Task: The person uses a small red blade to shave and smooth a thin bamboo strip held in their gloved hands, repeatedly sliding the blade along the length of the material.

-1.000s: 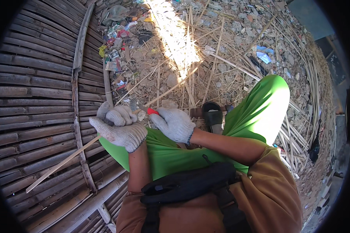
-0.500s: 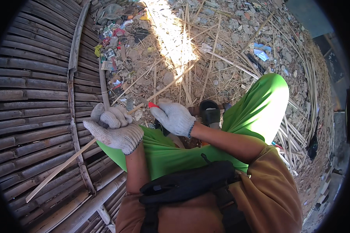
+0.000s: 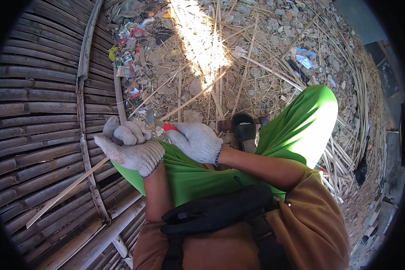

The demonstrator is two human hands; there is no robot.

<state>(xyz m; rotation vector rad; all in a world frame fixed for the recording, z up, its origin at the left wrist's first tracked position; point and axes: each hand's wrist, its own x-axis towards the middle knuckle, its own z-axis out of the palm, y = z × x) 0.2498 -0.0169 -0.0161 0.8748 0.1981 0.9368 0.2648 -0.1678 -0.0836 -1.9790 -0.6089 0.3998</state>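
A long, thin bamboo strip [image 3: 67, 193] slants up from the lower left and passes through my left hand [image 3: 131, 147]. The fingers of that gloved hand are curled closed around it. Beyond the hand, the strip's far part [image 3: 189, 101] runs toward the sunlit ground. My right hand [image 3: 197, 141], also in a pale knitted glove, is closed on a knife [image 3: 169, 127] with a red handle. Its short, dull blade points left, at the strip just past my left fingers. Whether the edge touches the strip is hard to make out.
A bamboo-slat platform [image 3: 36, 110] fills the left side. Ahead lies rubble with straw, litter [image 3: 127, 60] and loose bamboo strips [image 3: 342, 166]. My green-trousered knee [image 3: 310, 117] rises at right, near a dark sandal [image 3: 244, 128]. A black bag [image 3: 216, 209] rests at my waist.
My right hand has moved left and slightly down with the knife, closer to my left hand. My left hand and the strip have shifted only a little.
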